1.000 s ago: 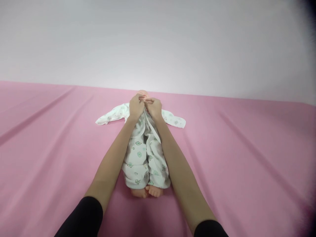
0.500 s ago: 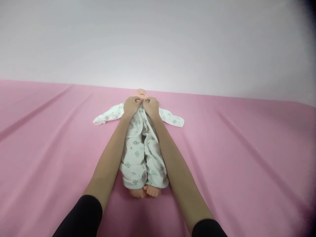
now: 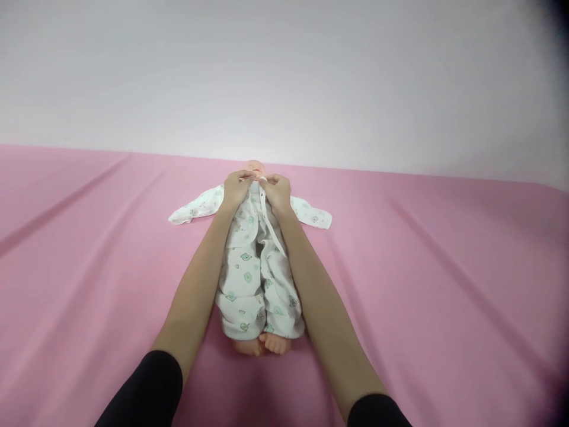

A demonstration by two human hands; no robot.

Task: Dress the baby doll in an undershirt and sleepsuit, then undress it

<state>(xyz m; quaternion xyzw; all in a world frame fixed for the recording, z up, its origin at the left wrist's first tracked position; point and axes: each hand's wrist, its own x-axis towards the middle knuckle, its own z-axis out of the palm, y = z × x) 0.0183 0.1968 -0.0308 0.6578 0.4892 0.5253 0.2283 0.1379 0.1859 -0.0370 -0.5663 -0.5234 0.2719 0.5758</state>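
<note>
A baby doll (image 3: 255,167) lies on its back on the pink sheet (image 3: 422,284), feet toward me, dressed in a white romper (image 3: 249,279) with green prints. My left hand (image 3: 235,188) pinches the left edge of the romper's neckline just below the doll's chin. My right hand (image 3: 278,191) pinches the right edge of the same neckline, and the two hands almost touch. A white placket strip runs down from my right hand over the chest. The doll's bare feet (image 3: 262,345) stick out at the bottom. Both empty sleeves lie spread sideways.
The pink sheet covers the whole surface and shows long creases at the left and right. A plain white wall (image 3: 284,77) rises behind the doll's head. My black sleeves (image 3: 146,391) reach in from the bottom edge.
Both hands dropped a little from the doll's face to its neckline and stay pinched there; my right hand has shifted slightly to the right. The doll's face shows more now.
</note>
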